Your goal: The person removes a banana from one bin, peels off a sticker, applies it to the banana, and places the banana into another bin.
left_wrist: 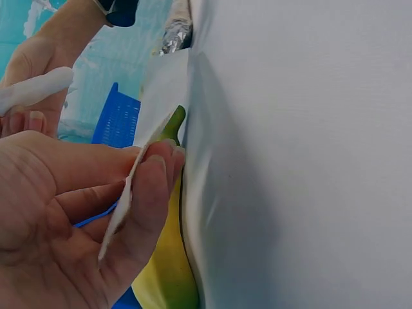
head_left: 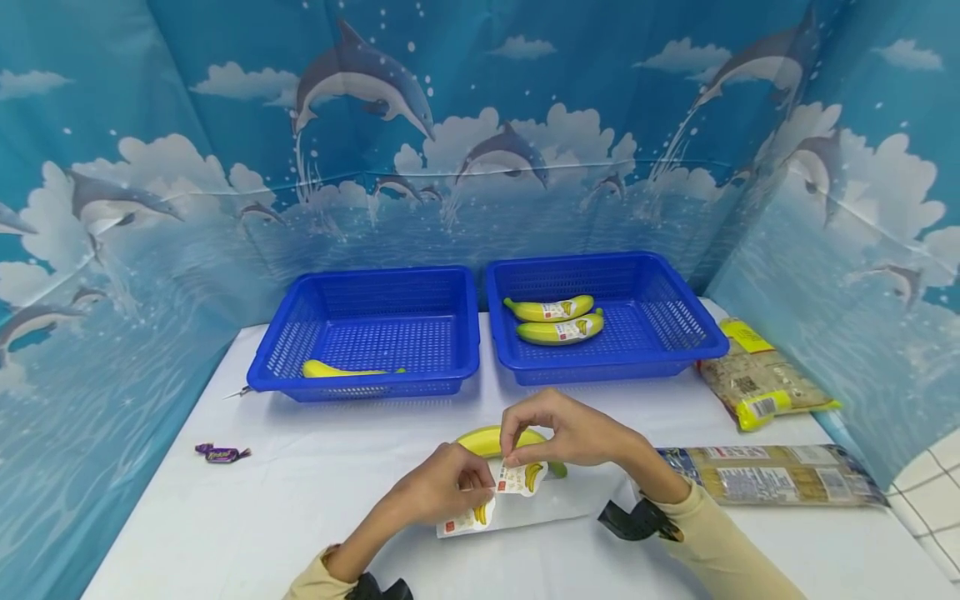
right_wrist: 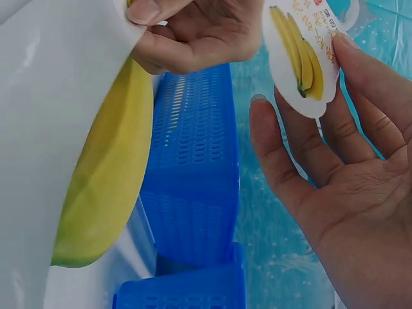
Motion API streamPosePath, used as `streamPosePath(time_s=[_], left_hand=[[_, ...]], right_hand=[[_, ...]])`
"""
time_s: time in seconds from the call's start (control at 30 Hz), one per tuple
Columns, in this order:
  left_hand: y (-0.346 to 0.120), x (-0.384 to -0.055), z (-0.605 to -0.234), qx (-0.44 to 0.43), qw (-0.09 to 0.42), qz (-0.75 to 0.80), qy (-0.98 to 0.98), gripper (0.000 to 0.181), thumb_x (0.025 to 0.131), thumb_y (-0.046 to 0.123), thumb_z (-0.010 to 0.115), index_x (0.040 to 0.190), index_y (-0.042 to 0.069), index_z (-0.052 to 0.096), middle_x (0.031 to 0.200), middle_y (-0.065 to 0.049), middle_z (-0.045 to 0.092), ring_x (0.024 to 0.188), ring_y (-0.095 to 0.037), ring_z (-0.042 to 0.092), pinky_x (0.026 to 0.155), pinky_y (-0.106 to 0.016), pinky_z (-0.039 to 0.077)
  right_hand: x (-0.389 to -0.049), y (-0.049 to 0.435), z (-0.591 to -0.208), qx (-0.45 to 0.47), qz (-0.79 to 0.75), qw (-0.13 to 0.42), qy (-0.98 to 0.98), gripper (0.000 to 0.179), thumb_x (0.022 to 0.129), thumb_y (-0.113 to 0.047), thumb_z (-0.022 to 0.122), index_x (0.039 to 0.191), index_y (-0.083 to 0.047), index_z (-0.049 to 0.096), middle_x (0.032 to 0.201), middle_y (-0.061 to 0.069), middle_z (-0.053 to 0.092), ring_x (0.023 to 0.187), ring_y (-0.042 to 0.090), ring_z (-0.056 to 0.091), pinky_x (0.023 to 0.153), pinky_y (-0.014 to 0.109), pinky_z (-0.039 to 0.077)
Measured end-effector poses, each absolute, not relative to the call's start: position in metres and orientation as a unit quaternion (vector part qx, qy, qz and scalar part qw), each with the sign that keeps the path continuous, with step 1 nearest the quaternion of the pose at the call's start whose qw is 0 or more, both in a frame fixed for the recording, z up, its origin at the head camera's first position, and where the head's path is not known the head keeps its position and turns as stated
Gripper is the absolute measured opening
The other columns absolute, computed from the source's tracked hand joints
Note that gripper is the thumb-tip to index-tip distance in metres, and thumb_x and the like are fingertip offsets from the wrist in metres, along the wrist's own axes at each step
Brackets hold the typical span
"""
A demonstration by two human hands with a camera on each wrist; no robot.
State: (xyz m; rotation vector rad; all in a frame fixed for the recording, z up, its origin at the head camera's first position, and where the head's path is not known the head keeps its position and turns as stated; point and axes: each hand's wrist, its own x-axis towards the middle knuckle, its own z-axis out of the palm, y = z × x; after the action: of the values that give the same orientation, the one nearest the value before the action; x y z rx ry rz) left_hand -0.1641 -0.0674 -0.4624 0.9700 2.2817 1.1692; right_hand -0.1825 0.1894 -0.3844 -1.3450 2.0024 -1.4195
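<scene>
My left hand [head_left: 450, 485] pinches the edge of a white sticker sheet [head_left: 558, 502]; a banana sticker [head_left: 471, 520] shows at the sheet's left end. In the left wrist view, thin white paper [left_wrist: 122, 209] stands edge-on between that hand's thumb and fingers. My right hand [head_left: 561, 429] holds a white sticker [head_left: 522, 478] printed with bananas, close beside the left fingertips. In the right wrist view this sticker [right_wrist: 301, 58] touches the fingertips. Behind the sheet lies a yellow banana [head_left: 480, 442] with green ends, partly hidden by the sheet and hands.
One banana [head_left: 341, 370] lies in the left blue basket [head_left: 367, 279]. The right blue basket [head_left: 637, 337] holds two labelled bananas [head_left: 558, 332]. A purple wrapped candy [head_left: 222, 455] is at left. A grain bag [head_left: 765, 375] and a long noodle pack [head_left: 780, 475] lie at right.
</scene>
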Motion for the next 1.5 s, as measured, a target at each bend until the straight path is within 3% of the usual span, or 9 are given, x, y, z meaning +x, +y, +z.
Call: streamPosePath(time_s=[0.13, 0.3, 0.37, 0.57, 0.83, 0.97, 1.1, 1.27, 1.5], left_hand=[[-0.067, -0.164, -0.474, 0.352, 0.19, 0.381, 0.833, 0.009, 0.1, 0.012, 0.076, 0.091, 0.014, 0.078, 0.071, 0.013, 0.063, 0.058, 0.0, 0.054, 0.052, -0.02, 0.049], [-0.061, -0.147, -0.44, 0.324, 0.23, 0.366, 0.842, 0.013, 0.095, 0.004, 0.079, 0.085, 0.012, 0.076, 0.07, 0.011, 0.063, 0.062, -0.002, 0.056, 0.059, -0.021, 0.052], [-0.061, -0.146, -0.448, 0.348, 0.225, 0.335, 0.846, 0.015, 0.096, 0.007, 0.08, 0.084, 0.013, 0.076, 0.071, 0.012, 0.063, 0.063, -0.001, 0.056, 0.06, -0.02, 0.052], [-0.058, -0.143, -0.437, 0.364, 0.297, 0.341, 0.814, 0.019, 0.095, 0.004, 0.08, 0.081, 0.015, 0.073, 0.068, 0.016, 0.061, 0.061, 0.004, 0.055, 0.058, -0.017, 0.051], [-0.062, -0.135, -0.426, 0.227, 0.245, 0.277, 0.901, 0.025, 0.093, 0.002, 0.079, 0.076, 0.014, 0.065, 0.068, 0.005, 0.054, 0.058, -0.007, 0.049, 0.053, -0.022, 0.039], [-0.063, -0.136, -0.426, 0.198, 0.25, 0.209, 0.925, 0.021, 0.093, 0.003, 0.077, 0.081, 0.013, 0.063, 0.077, 0.001, 0.056, 0.066, -0.012, 0.052, 0.057, -0.027, 0.045], [-0.066, -0.141, -0.435, 0.194, 0.253, 0.172, 0.932, 0.02, 0.092, 0.004, 0.076, 0.082, 0.014, 0.063, 0.081, 0.0, 0.056, 0.073, -0.014, 0.054, 0.062, -0.031, 0.049], [-0.067, -0.141, -0.445, 0.229, 0.265, 0.184, 0.918, 0.023, 0.093, 0.013, 0.078, 0.08, 0.018, 0.061, 0.078, 0.005, 0.054, 0.072, -0.01, 0.052, 0.062, -0.028, 0.046], [-0.062, -0.126, -0.418, 0.235, 0.234, 0.231, 0.915, 0.03, 0.091, 0.022, 0.086, 0.071, 0.017, 0.065, 0.064, 0.006, 0.057, 0.052, -0.007, 0.051, 0.053, -0.024, 0.043]], right_hand=[[-0.183, 0.189, -0.385, -0.475, -0.498, 0.173, 0.705, 0.01, 0.102, -0.011, 0.076, 0.101, -0.001, 0.074, 0.093, 0.007, 0.074, 0.091, 0.013, 0.071, 0.093, 0.043, 0.064], [-0.183, 0.189, -0.385, -0.476, -0.502, 0.173, 0.701, 0.011, 0.102, -0.012, 0.076, 0.101, -0.001, 0.074, 0.092, 0.007, 0.074, 0.089, 0.012, 0.071, 0.091, 0.042, 0.064], [-0.183, 0.189, -0.385, -0.475, -0.505, 0.171, 0.7, 0.009, 0.102, -0.01, 0.076, 0.101, -0.002, 0.074, 0.091, 0.007, 0.074, 0.088, 0.012, 0.071, 0.09, 0.04, 0.065], [-0.183, 0.19, -0.384, -0.474, -0.509, 0.167, 0.699, 0.005, 0.101, -0.008, 0.076, 0.101, -0.003, 0.074, 0.092, 0.007, 0.075, 0.088, 0.013, 0.071, 0.088, 0.038, 0.065], [-0.182, 0.191, -0.382, -0.468, -0.503, 0.174, 0.705, 0.008, 0.101, -0.009, 0.076, 0.102, -0.002, 0.074, 0.094, 0.007, 0.076, 0.089, 0.015, 0.072, 0.088, 0.038, 0.065], [-0.183, 0.191, -0.381, -0.469, -0.503, 0.172, 0.705, 0.007, 0.102, -0.008, 0.076, 0.103, -0.001, 0.074, 0.094, 0.007, 0.076, 0.089, 0.016, 0.072, 0.087, 0.038, 0.065], [-0.183, 0.192, -0.38, -0.473, -0.501, 0.168, 0.705, 0.006, 0.102, -0.008, 0.076, 0.103, -0.002, 0.074, 0.094, 0.007, 0.076, 0.088, 0.016, 0.072, 0.086, 0.038, 0.065], [-0.182, 0.192, -0.381, -0.471, -0.502, 0.168, 0.705, 0.005, 0.101, -0.007, 0.076, 0.103, -0.003, 0.074, 0.094, 0.007, 0.076, 0.088, 0.016, 0.072, 0.085, 0.038, 0.065], [-0.181, 0.19, -0.383, -0.46, -0.494, 0.171, 0.717, 0.004, 0.101, -0.006, 0.076, 0.103, -0.004, 0.076, 0.095, 0.006, 0.078, 0.088, 0.015, 0.073, 0.085, 0.037, 0.066]])
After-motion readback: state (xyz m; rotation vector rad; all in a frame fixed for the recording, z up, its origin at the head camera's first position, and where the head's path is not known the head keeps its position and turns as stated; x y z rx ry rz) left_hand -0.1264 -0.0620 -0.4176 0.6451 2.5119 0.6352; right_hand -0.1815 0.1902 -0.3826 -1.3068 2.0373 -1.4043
